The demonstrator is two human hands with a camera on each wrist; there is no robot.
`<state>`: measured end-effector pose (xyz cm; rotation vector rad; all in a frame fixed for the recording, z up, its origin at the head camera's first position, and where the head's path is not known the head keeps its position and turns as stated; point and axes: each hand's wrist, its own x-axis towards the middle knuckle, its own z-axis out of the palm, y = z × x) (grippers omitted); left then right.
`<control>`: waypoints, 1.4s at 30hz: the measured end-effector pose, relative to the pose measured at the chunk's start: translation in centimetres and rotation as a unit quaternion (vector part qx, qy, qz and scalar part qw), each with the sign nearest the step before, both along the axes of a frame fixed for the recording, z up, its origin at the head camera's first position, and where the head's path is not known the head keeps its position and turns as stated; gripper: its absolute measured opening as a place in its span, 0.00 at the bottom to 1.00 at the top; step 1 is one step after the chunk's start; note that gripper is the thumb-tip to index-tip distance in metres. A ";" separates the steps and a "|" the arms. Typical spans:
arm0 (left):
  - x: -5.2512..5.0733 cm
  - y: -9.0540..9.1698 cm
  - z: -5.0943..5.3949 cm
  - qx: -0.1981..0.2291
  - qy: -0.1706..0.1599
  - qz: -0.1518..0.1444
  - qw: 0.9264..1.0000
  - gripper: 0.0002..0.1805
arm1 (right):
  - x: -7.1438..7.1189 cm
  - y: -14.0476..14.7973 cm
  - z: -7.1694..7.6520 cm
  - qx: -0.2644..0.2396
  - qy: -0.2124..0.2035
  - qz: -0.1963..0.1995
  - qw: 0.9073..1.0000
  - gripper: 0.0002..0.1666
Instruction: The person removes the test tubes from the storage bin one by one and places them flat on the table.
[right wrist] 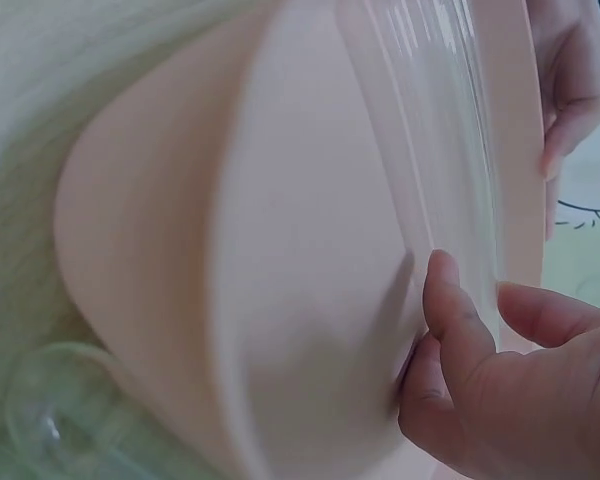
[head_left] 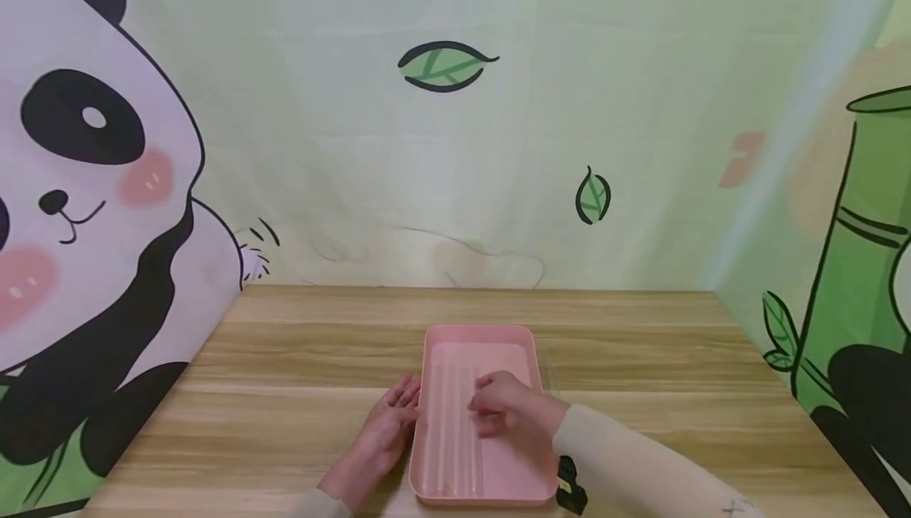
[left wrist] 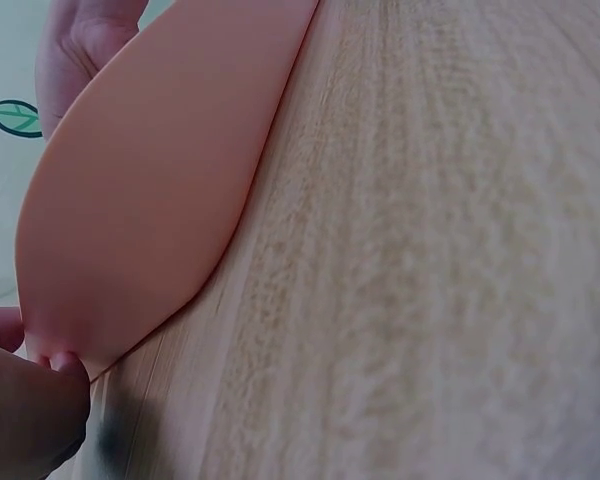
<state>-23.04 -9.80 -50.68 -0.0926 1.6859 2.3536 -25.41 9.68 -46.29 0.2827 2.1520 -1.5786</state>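
A pink rectangular tray [head_left: 512,463] lies lengthwise on the table in the head view. Several clear ribbed tubes [head_left: 451,455] lie side by side along its left half. My left hand [head_left: 384,431] rests against the tray's left wall, fingers mostly straight; the left wrist view shows its fingertips touching the outer wall [left wrist: 150,190]. Reaching over the right rim, my right hand [head_left: 505,403] has its fingertips at the right edge of the tubes. In the right wrist view its thumb and forefinger stand apart around the nearest tube [right wrist: 390,120], with no firm grip visible.
Outside the tray, a clear rounded-end tube [right wrist: 55,410] lies on the wood-grain table [head_left: 320,344]. A black device [head_left: 569,486] sits at my right wrist. A printed cloth backdrop [head_left: 342,146] with a panda and leaves stands behind the table.
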 end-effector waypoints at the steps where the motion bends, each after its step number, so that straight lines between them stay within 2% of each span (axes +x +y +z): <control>1: 0.0 0.0 0.0 0.001 -0.001 -0.001 1.000 0.42 | 0.0 0.1 0.0 -0.001 -0.002 0.000 1.000 0.30; 11: 0.1 -0.1 -0.2 0.001 0.005 -0.004 1.000 0.42 | -0.2 0.7 -0.1 -0.053 -0.008 -0.006 0.999 0.30; 18: 0.0 0.0 0.0 0.003 0.004 -0.005 1.000 0.42 | -0.6 1.2 0.3 -0.098 -0.011 0.015 0.995 0.33; 34: 0.0 -0.1 -0.1 0.000 0.001 -0.004 1.000 0.42 | -0.6 1.7 2.0 -0.142 0.000 0.021 0.990 0.32; 42: 0.1 -0.1 0.1 0.004 0.004 -0.005 1.000 0.42 | -0.2 2.1 3.2 -0.158 0.016 0.039 0.986 0.34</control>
